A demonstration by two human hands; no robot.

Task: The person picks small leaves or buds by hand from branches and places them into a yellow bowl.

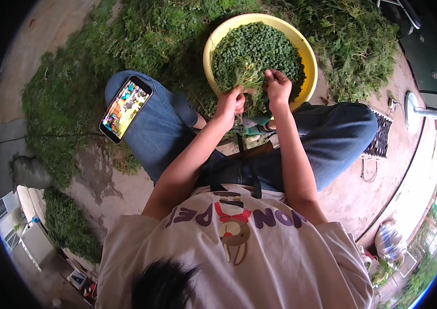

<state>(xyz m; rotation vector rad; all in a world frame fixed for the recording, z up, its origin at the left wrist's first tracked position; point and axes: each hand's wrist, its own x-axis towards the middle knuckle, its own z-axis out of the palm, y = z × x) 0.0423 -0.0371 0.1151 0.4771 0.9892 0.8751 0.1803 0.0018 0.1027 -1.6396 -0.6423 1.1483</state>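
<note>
My left hand (231,106) is closed round the stems of a leafy evergreen sprig (245,77), which is held over the near rim of a yellow basin (309,56). My right hand (278,88) is beside the sprig on its right, fingers pinched together. What lies between those fingertips is too small to make out. Small round green berries (254,44) fill much of the basin below and beyond both hands.
Heaps of cut evergreen branches (146,36) lie left of the basin, with another pile (357,51) at its right. A phone (126,109) with a lit screen rests on my left knee. A dark woven basket (379,135) stands right of my right knee.
</note>
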